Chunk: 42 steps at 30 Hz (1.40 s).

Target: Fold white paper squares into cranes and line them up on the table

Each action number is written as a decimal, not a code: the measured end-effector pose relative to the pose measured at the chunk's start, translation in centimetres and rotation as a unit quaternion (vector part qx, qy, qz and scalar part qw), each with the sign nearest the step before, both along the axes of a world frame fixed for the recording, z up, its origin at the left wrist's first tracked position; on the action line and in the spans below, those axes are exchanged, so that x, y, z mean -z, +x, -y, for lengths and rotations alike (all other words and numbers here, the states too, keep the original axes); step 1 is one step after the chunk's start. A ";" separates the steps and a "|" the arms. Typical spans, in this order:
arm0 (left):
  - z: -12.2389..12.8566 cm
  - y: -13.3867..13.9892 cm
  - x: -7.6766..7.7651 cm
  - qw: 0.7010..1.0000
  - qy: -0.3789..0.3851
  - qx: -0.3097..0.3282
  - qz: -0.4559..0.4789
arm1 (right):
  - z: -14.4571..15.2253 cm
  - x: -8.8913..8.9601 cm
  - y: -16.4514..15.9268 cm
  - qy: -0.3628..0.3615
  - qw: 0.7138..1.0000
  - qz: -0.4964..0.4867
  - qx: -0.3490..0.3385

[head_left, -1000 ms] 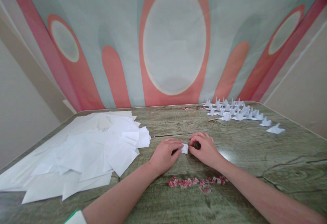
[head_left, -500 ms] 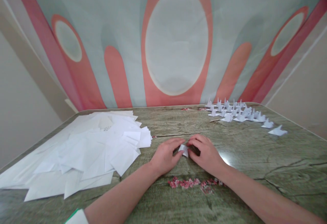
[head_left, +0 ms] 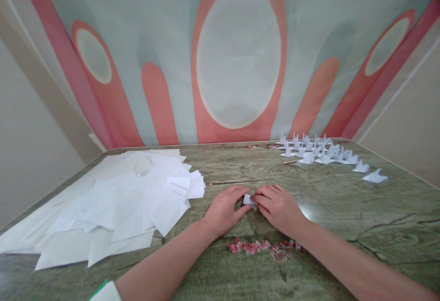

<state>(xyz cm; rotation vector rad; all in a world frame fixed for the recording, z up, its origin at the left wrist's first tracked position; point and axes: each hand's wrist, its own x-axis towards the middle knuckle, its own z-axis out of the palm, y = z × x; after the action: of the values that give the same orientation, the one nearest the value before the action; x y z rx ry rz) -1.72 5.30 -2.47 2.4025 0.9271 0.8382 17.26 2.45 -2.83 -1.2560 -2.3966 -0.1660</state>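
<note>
Head view: a small folded paper (head_left: pixel 248 200) lies low over the middle of the table (head_left: pixel 220 168), between the two hands; it is white, matt and compact, with straight edges and a pale, flat upper face; its finer creases are too small to read.

Left hand (head_left: pixel 227 210): thumb and forefinger form a rounded C about the left end of the folded paper, tips set apart, with the thumb tip at the near edge; whether these fingers grip or merely steady it cannot be told. Right hand (head_left: pixel 280 209): fingers bunched and bent, fingertips drawn narrow and pinching the right end of the folded paper; they cover part of its surface.

Table surface: wood-grain pattern in grey-brown, with dark crack-like lines and a smooth sheen; a bright reflection (head_left: pixel 306 210) lies beside the right wrist; a printed strip of pink blossoms (head_left: pixel 254 247) runs nearer the wearer than the hands.

Left side: a broad, overlapping paper pile (head_left: pixel 120 205), made up of thin white sheets with angular corners, fanned unevenly; small squares protrude at its right edge.

Far right: clustered paper cranes (head_left: pixel 325 158), white, with pointed upright tips and flat, angular wings; one outer crane (head_left: pixel 375 177) sits apart, nearest the wearer.
</note>
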 end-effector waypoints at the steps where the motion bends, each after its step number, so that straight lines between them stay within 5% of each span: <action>1: 0.0 0.0 0.0 1.000 -0.001 -0.001 0.001 | 0.1 0.0 -0.1 0.006 1.000 0.006 0.004; 11: 0.1 0.2 -0.4 1.000 -0.007 -0.017 0.003 | 0.4 -0.5 -1.2 0.048 0.997 0.063 0.024; 19: -0.3 0.3 0.1 1.000 -0.010 -0.013 -0.006 | 0.4 0.0 -1.5 0.067 0.998 0.011 0.002; 24: -0.3 0.4 -0.1 1.000 -0.016 -0.022 -0.008 | 0.2 0.2 -1.3 -0.013 0.993 -0.120 -0.010; 29: -0.2 0.5 -0.3 1.000 -0.022 -0.006 -0.019 | -0.9 0.3 0.3 -0.142 0.942 -0.304 0.007; 34: -0.3 0.5 -0.2 0.999 -0.025 -0.014 -0.027 | -2.1 0.7 1.4 -0.214 0.930 -0.298 0.008; 42: -0.4 0.6 -0.2 0.999 -0.038 -0.022 -0.017 | -2.0 0.4 1.0 -0.219 0.939 -0.263 0.016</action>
<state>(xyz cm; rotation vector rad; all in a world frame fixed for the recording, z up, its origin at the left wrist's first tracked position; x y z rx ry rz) -1.13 5.66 -2.29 2.3468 1.0088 0.7666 18.23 4.42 -3.20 -1.3132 -1.9929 0.6511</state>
